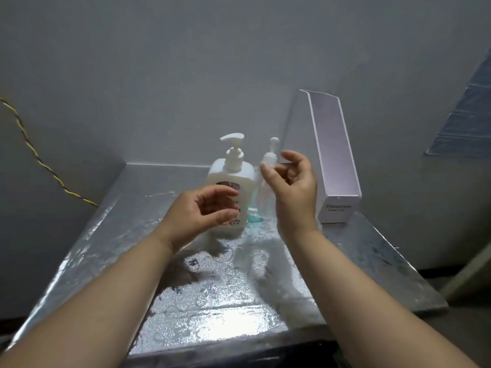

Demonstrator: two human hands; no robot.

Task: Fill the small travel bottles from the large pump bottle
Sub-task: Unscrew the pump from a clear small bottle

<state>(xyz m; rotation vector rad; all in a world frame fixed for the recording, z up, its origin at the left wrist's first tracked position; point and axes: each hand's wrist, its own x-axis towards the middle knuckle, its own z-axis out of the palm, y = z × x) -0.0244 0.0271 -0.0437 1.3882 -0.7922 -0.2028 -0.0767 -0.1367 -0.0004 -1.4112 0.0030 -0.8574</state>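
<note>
Ok, large pump bottle (231, 176) stands upright near back of foil-covered table (186, 301), white, nozzle pointing to person's left, dark label on front. Just beside it on its right: small clear travel bottle (269, 158) w/ its own white pump top, also upright; touching or a hair apart, can't tell. Teal item (255, 219) lies at base btwn the two, blurred, can't ID. Left hand (202, 211) hangs in front of big bottle's lower half, fingers and thumb loosely curved in a C w/ a gap, nothing in it. Right hand (295, 189) is up by travel bottle, palm facing left, fingers loosely bent, nothing btwn them; thumb overlaps bottle in view, contact unclear. Pale lilac box (332, 144) leans vs wall at right. Twisted yellow-dark wire (37, 158) runs down wall at left.
</note>
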